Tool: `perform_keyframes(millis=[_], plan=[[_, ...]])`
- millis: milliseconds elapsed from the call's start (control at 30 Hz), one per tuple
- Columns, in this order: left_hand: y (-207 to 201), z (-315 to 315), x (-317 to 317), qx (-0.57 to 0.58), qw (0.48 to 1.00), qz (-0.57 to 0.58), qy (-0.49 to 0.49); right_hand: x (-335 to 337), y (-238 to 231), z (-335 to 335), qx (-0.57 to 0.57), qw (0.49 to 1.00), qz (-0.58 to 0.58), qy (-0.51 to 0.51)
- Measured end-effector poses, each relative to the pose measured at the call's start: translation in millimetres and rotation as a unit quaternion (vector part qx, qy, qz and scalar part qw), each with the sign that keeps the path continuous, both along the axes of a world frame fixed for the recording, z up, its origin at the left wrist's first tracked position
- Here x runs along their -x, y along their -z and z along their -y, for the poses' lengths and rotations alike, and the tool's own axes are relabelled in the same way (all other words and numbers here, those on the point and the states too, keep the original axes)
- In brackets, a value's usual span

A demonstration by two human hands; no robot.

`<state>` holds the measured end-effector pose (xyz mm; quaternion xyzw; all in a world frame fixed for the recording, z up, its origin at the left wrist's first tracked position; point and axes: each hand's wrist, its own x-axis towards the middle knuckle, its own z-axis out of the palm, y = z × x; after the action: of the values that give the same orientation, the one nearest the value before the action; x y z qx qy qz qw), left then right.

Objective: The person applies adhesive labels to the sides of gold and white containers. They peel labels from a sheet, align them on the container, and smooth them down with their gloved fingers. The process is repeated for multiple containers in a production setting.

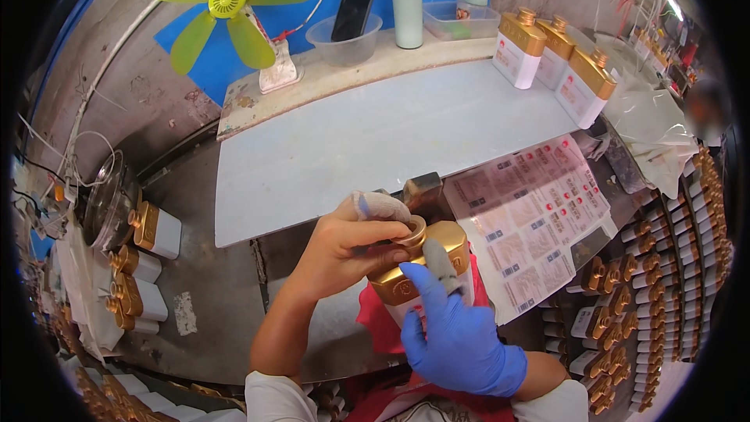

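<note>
A white bottle with a shiny gold shoulder is held upright or slightly tilted in front of my body. My left hand, bare apart from a cloth sleeve on one finger, pinches the round gold-brown neck ring at its top; whether this is a loose cap cannot be told. Wearing a blue glove with a grey cover on one finger, my right hand grips the bottle's near side and shoulder. Part of the bottle's body is hidden behind the glove. Red cloth shows below it.
Printed label sheets lie to the right. A pale board spans the bench, with gold-topped bottles at its right end. More bottles stand left; rows of them fill the right. A green fan and flask stand behind.
</note>
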<state>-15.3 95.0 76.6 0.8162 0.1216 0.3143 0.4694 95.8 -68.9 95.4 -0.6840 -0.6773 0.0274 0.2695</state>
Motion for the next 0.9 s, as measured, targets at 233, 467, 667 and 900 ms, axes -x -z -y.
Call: perform_keyframes(millis=[233, 467, 667, 900], plan=[[-7, 9, 4, -0.020, 0.999, 0.001, 0.039, -66, -18, -34, 0.230, 0.888, -0.376, -0.129], [-4, 1, 5, 0.029, 0.995, -0.005, 0.097, -65, -13, 5, 0.140, 0.963, -0.220, -0.065], [1, -4, 6, 0.109, 0.988, 0.013, 0.110, -76, 22, 14, 0.025, 0.975, 0.101, -0.194], [10, -8, 10, 0.133, 0.984, 0.031, 0.117, -71, -16, -18, 0.114, 0.924, 0.247, -0.268]])
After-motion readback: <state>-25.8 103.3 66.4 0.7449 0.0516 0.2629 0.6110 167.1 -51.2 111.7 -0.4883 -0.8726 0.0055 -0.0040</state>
